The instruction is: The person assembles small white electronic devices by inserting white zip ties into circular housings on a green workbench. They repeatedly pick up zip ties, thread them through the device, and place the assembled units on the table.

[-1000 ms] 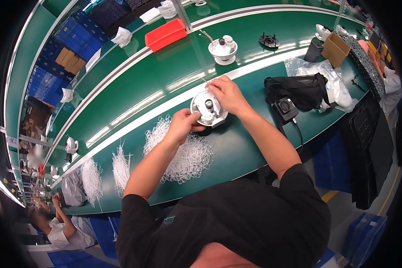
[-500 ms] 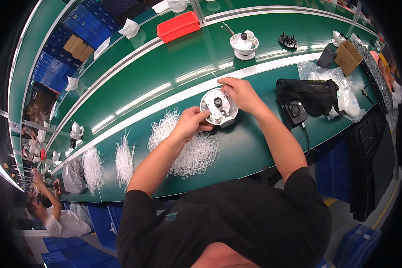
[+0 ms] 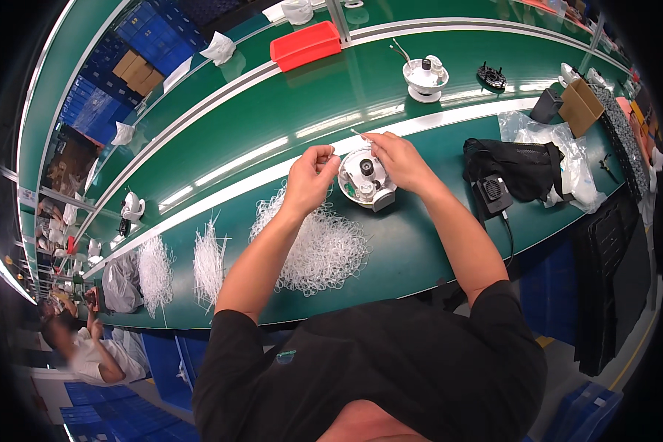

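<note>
A round white camera housing (image 3: 367, 193) with a black lens in its middle lies on the green bench in front of me. At its upper right edge my right hand (image 3: 398, 160) pinches a thin cable (image 3: 356, 133), whose tip sticks out to the upper left. Left of the housing, my left hand (image 3: 311, 177) is raised apart from it, thumb and fingers pinched together; whatever is between them, if anything, is too small to make out. Below that hand spreads a heap of looped white ties (image 3: 320, 254).
Smaller piles of white ties (image 3: 208, 265) lie farther left. A second white camera unit (image 3: 425, 77), a black round part (image 3: 491, 76) and a red tray (image 3: 306, 46) stand beyond. At right are a black bag (image 3: 512, 168), a black boxy device (image 3: 491, 193) and an open carton (image 3: 582, 107).
My left hand has let go of the housing's left side and moved up, its fingers now pinched. My right hand stays at the cable, slightly lower and to the right.
</note>
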A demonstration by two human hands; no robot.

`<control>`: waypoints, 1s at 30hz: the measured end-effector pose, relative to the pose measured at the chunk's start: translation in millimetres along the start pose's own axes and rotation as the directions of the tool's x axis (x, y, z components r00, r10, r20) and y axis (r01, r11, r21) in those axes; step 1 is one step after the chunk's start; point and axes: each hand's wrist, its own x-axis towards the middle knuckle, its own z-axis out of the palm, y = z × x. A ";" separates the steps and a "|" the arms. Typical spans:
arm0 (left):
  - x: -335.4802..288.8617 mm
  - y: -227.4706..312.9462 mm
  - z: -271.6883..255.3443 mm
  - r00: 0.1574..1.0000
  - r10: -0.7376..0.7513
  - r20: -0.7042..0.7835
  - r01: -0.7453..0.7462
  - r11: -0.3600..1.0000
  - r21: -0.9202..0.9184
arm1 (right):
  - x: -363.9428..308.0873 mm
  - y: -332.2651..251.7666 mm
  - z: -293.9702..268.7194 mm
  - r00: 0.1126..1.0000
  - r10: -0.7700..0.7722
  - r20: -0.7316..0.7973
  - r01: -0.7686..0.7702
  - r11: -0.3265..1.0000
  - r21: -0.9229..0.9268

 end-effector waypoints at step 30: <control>26.8 9.9 25.4 0.990 -0.022 0.143 0.052 0.975 -0.214 | 4.2 -5.2 -4.8 0.988 0.148 0.048 -0.155 0.971 0.180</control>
